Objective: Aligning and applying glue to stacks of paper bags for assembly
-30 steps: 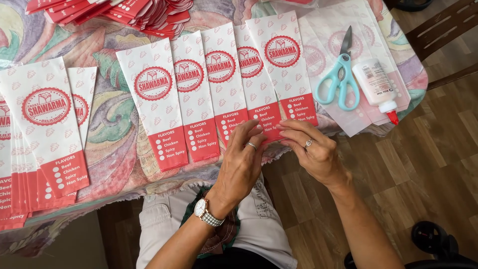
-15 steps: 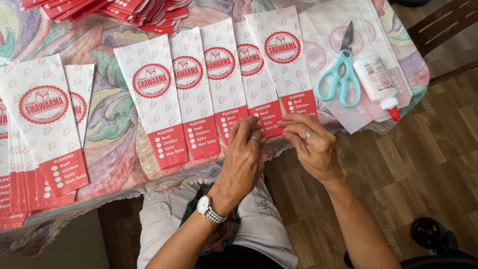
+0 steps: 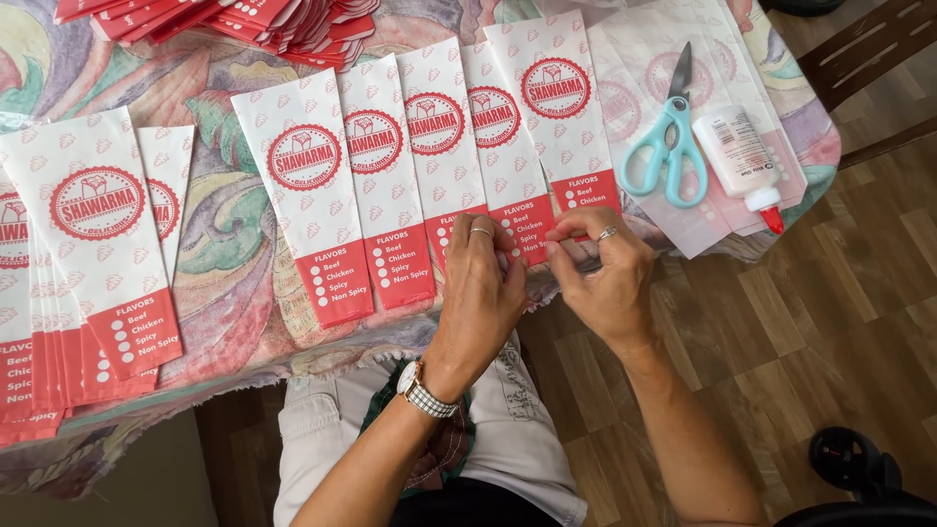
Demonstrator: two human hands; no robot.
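Head view. Five white-and-red paper sleeves are shown fanned in an overlapping row across the counter [image 3: 234, 224], which is covered with a swirl-patterned cloth. The left hand [image 3: 483, 293] and the right hand [image 3: 605, 278] are seen together at the near edge of the counter, over the red lower ends of the rightmost sleeves [image 3: 547, 127]. Compared with the picture of a second ago, both hands have been drawn closer, from a loose, spread pose above the red strips into a tight pinch. The fingertips of each hand are now narrowed on the bottom edge of a sleeve, though which sleeve of the overlapping pair is gripped cannot be told, since the edge is hidden by the fingers. The change is judged to mark the passage from smoothing the row to working a single bottom flap. The teal-handled scissors [image 3: 664, 146] and the white glue bottle with red tip [image 3: 742, 156] are left untouched on flat paper to the right, well apart from both hands. A further stack of sleeves [image 3: 59, 293] lies at the left, and a red pile [image 3: 234, 24] at the far edge.
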